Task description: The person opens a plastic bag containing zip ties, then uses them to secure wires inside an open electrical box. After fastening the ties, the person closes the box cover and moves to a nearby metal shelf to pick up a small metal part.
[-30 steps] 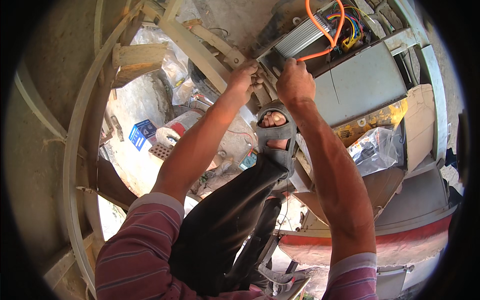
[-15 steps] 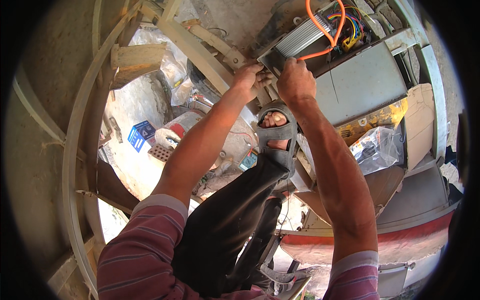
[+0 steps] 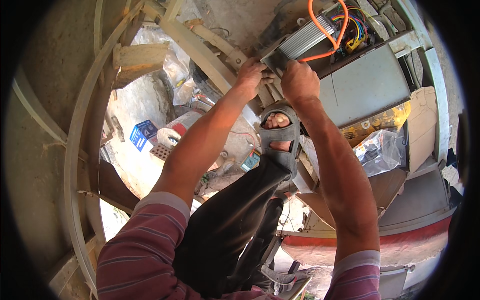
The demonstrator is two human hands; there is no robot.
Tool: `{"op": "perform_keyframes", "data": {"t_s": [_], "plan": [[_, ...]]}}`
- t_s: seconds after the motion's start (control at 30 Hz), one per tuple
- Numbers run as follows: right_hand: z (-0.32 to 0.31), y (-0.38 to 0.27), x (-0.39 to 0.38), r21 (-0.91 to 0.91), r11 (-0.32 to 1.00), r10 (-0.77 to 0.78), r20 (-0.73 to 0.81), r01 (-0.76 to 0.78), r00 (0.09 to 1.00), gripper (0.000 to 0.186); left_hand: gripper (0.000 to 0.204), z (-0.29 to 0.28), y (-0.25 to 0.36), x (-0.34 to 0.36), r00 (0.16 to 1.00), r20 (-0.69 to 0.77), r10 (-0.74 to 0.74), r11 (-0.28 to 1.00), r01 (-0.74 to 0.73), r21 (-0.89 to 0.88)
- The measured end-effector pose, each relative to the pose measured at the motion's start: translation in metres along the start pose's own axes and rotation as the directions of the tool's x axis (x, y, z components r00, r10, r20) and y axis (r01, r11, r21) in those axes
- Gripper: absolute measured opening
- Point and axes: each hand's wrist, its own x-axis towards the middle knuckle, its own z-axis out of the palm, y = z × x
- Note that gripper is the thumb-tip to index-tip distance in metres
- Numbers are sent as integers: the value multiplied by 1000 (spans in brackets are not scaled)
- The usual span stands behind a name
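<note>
My left hand (image 3: 254, 77) is at the near left corner of an open metal box (image 3: 274, 61), its fingers curled by the edge and partly hidden. Close beside it, my right hand (image 3: 301, 82) is closed in a fist, knuckles up, against the box's near edge. What either hand grips is too small or covered to make out. Inside the box lies a finned silver metal unit (image 3: 307, 37). A looped orange cable (image 3: 320, 55) runs over it, its lower end reaching my right hand. Coloured wires (image 3: 356, 31) bunch on the right with a yellow connector.
My sandalled foot (image 3: 280, 132) rests on the frame below my hands. A grey panel (image 3: 365, 82) adjoins the box. Metal frame bars (image 3: 200, 55) surround an opening; below are a blue box (image 3: 142, 134) and a multimeter (image 3: 250, 161). Cardboard (image 3: 422, 125) and a plastic bag (image 3: 377, 152) lie right.
The view has shifted slightly, moving the scene a little to the right. Both hands remain at the same corner of the box, with their grips looking much the same.
</note>
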Motion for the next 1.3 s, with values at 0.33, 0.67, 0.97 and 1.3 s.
{"op": "perform_keyframes", "data": {"t_s": [0.33, 0.67, 0.97, 1.3], "plan": [[-4, 12, 18, 39, 996, -85, 133, 80, 987, 19, 20, 0, -8, -10, 992, -9, 123, 982, -121, 147], [-53, 55, 35, -39, 880, -474, -5, 473, 881, 21, 21, -5, -11, -6, 993, -51, 107, 975, -95, 199], [-80, 64, 22, -71, 862, -503, 18, 503, 864, 18, 18, -6, -4, -10, 991, -79, 109, 979, -94, 181], [-105, 88, 6, -209, 743, -664, -106, 636, 740, 11, 21, -2, 0, -14, 988, -103, 116, 982, -99, 159]]}}
